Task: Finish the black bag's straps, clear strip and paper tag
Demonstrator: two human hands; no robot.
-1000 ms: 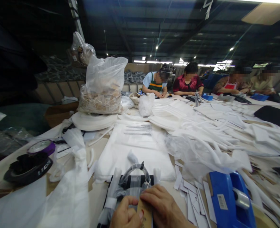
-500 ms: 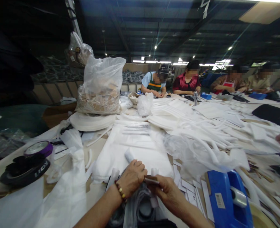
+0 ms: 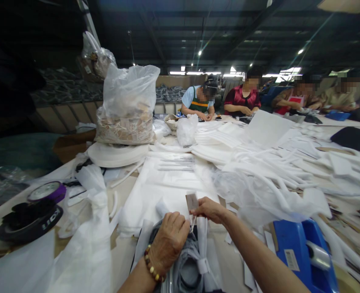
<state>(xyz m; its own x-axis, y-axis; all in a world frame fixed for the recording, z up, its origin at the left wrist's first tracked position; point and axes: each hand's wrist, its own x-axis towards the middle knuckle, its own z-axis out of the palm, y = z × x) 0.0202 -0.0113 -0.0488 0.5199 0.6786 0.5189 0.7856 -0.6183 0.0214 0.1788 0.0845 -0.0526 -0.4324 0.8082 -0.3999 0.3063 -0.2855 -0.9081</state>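
Observation:
Between the thumb and fingers of my right hand is a small tan hang tag, held up above the work. A thin white string runs from the tag down to a grey item in front of me. My left hand, with a beaded bracelet at the wrist, lies over the left side of the grey item. Its fingers are curled, and what they grip is hidden. White wrapping strips surround parts of the grey item, and a grey loop shows at its middle.
White plastic bags lie stacked ahead. A blue tape dispenser is at the right, tape rolls at the left. A full clear bag stands behind. White foam strips cover the right side. Several co-workers sit across the table.
My right hand has moved up and forward with the tag, drawing the string into view. My left hand has shifted slightly down. A white sheet has risen at the far right.

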